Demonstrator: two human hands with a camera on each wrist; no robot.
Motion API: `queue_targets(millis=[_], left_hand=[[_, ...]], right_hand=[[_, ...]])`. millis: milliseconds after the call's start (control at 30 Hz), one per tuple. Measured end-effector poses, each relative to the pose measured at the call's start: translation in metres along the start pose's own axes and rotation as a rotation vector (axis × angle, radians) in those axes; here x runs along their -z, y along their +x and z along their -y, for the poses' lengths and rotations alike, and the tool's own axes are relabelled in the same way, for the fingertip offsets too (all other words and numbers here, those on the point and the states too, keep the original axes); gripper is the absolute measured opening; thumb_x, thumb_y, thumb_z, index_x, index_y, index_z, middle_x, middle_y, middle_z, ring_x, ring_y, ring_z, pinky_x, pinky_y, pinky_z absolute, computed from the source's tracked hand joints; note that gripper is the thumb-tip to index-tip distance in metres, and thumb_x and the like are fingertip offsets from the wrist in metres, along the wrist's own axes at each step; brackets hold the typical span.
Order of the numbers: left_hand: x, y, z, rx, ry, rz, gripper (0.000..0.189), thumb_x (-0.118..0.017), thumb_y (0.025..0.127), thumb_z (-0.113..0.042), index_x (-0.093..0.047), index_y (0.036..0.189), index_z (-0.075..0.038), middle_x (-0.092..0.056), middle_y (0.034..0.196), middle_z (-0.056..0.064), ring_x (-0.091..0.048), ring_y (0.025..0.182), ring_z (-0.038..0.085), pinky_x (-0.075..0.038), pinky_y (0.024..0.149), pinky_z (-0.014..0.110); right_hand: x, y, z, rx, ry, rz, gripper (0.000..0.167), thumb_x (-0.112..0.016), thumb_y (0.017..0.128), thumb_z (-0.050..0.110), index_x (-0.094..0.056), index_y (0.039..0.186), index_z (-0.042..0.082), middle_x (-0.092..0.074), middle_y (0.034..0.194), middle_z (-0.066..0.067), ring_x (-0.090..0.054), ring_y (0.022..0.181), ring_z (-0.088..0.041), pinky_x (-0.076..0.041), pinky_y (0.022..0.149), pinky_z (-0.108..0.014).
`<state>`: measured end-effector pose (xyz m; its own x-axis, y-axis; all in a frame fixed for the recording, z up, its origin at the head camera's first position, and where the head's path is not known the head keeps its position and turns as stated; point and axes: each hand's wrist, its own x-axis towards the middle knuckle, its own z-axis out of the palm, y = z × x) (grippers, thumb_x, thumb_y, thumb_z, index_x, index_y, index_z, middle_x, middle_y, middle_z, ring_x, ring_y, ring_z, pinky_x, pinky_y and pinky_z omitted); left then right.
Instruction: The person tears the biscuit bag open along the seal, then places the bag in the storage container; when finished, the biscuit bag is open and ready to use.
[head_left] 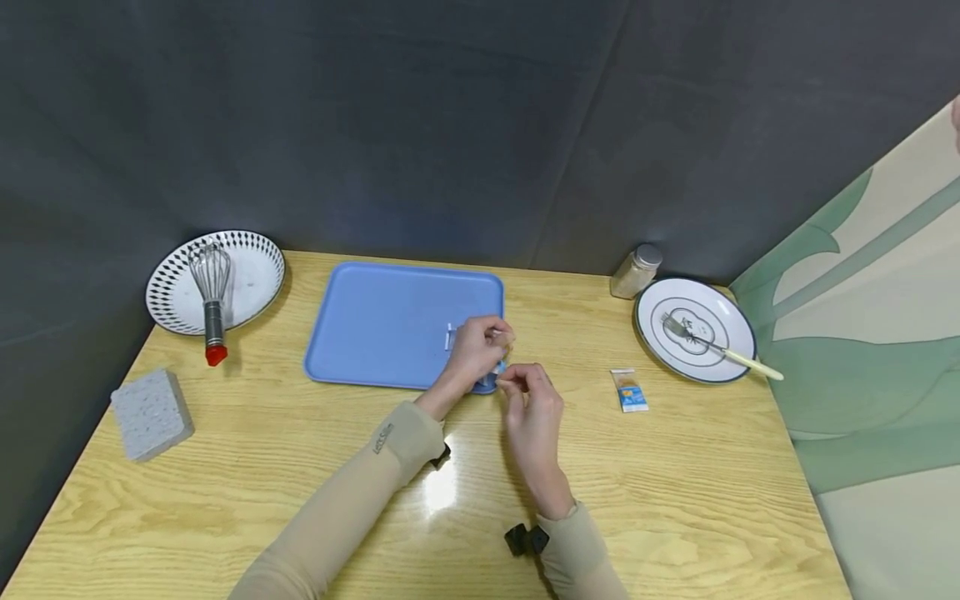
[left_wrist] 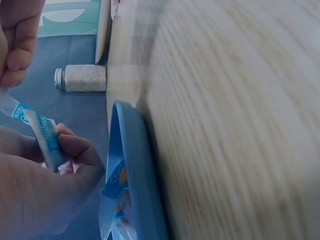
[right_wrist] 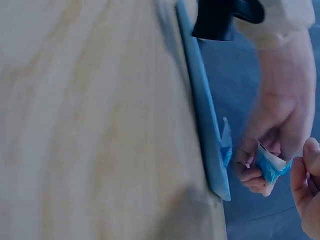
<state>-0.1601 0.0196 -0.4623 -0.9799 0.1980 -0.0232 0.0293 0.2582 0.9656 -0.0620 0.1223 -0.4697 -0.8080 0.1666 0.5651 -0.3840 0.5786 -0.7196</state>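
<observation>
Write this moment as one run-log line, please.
left hand: holds blue sachet; right hand: pinches its end; second sachet: on wooden table; fork: on plate

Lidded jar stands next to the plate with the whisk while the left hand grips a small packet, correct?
Not quite: the head view shows the lidded jar next to the plate with the fork, not the whisk. The left hand does grip a small packet.

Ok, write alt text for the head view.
A person's left grip and right grip pinch a blue packet at the near right corner of a rectangular blue tray. To the left, a grey block and a patterned round white plate with a metal whisk; to the right, a round white plate with a metal fork.
</observation>
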Motion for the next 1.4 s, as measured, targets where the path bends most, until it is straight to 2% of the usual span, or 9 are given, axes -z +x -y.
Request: queue_targets(millis=[133,300,433,600,800,933,1000,1200,1400], left_hand=[[0.008,-0.005,-0.001,0.024,-0.032,0.011,0.016,-0.064,0.103,-0.004,-0.077,0.107,0.005,-0.074,0.09,0.01,-0.068,0.084,0.02,-0.055,0.078,0.034],[0.017,-0.012,0.0,0.037,-0.09,0.06,0.019,-0.065,0.107,-0.01,-0.075,0.111,0.006,-0.076,0.094,0.011,-0.073,0.095,0.025,-0.057,0.092,0.042],[0.025,-0.02,0.0,0.063,-0.167,0.077,0.021,-0.066,0.107,-0.011,-0.074,0.115,0.007,-0.077,0.094,0.011,-0.073,0.09,0.02,-0.056,0.085,0.035],[0.038,-0.027,0.003,0.1,-0.305,0.021,0.022,-0.068,0.106,-0.008,-0.071,0.117,0.011,-0.075,0.098,0.011,-0.067,0.081,0.016,-0.054,0.075,0.031],[0.056,-0.034,0.006,0.171,-0.49,-0.065,0.017,-0.066,0.106,-0.003,-0.068,0.115,0.011,-0.068,0.103,0.011,-0.066,0.078,0.015,-0.06,0.072,0.028],[0.063,-0.036,0.011,0.196,-0.615,-0.135,0.014,-0.063,0.106,0.002,-0.063,0.114,0.013,-0.068,0.099,0.01,-0.067,0.072,0.013,-0.062,0.071,0.026],[0.066,-0.037,0.014,0.202,-0.652,-0.168,0.014,-0.062,0.105,0.004,-0.062,0.115,0.014,-0.069,0.096,0.008,-0.067,0.07,0.012,-0.062,0.07,0.026],[0.082,-0.038,0.02,0.192,-0.621,-0.231,0.014,-0.063,0.103,0.007,-0.063,0.113,0.016,-0.071,0.088,0.005,-0.069,0.073,0.012,-0.063,0.074,0.027],[0.109,-0.034,0.031,0.201,-0.423,-0.232,0.016,-0.067,0.101,0.006,-0.066,0.111,0.018,-0.072,0.086,0.008,-0.068,0.071,0.009,-0.059,0.069,0.021]], right_hand=[[0.007,0.012,0.0,-0.03,0.036,-0.004,0.015,-0.08,0.09,-0.012,-0.068,0.095,-0.005,-0.07,0.09,-0.015,-0.066,0.078,-0.025,-0.051,0.073,-0.019],[0.013,0.031,-0.003,-0.048,0.063,-0.013,0.008,-0.077,0.096,-0.006,-0.069,0.1,-0.004,-0.07,0.092,-0.015,-0.064,0.079,-0.023,-0.048,0.074,-0.019],[0.014,0.041,-0.006,-0.073,0.113,0.004,0.005,-0.073,0.1,-0.003,-0.07,0.104,-0.006,-0.071,0.097,-0.017,-0.063,0.084,-0.023,-0.048,0.077,-0.021],[0.012,0.043,-0.01,-0.152,0.17,0.032,0.012,-0.066,0.106,0.003,-0.069,0.112,-0.007,-0.072,0.105,-0.019,-0.065,0.094,-0.027,-0.049,0.081,-0.022],[0.002,0.037,-0.014,-0.289,0.287,0.198,0.019,-0.063,0.107,0.001,-0.063,0.122,-0.012,-0.07,0.108,-0.025,-0.07,0.097,-0.039,-0.058,0.081,-0.025],[-0.009,0.038,-0.012,-0.293,0.319,0.336,0.02,-0.066,0.104,-0.003,-0.063,0.121,-0.013,-0.07,0.107,-0.024,-0.072,0.093,-0.039,-0.063,0.079,-0.035],[-0.016,0.041,-0.009,-0.289,0.309,0.375,0.017,-0.068,0.103,-0.004,-0.066,0.119,-0.011,-0.071,0.104,-0.022,-0.073,0.09,-0.035,-0.062,0.076,-0.032],[-0.04,0.058,-0.008,-0.283,0.239,0.435,0.008,-0.07,0.101,-0.004,-0.072,0.109,-0.007,-0.074,0.098,-0.018,-0.073,0.085,-0.029,-0.056,0.071,-0.021],[-0.06,0.08,-0.009,-0.211,0.119,0.551,0.005,-0.074,0.099,-0.002,-0.075,0.102,-0.005,-0.076,0.092,-0.015,-0.072,0.08,-0.025,-0.057,0.07,-0.027]])
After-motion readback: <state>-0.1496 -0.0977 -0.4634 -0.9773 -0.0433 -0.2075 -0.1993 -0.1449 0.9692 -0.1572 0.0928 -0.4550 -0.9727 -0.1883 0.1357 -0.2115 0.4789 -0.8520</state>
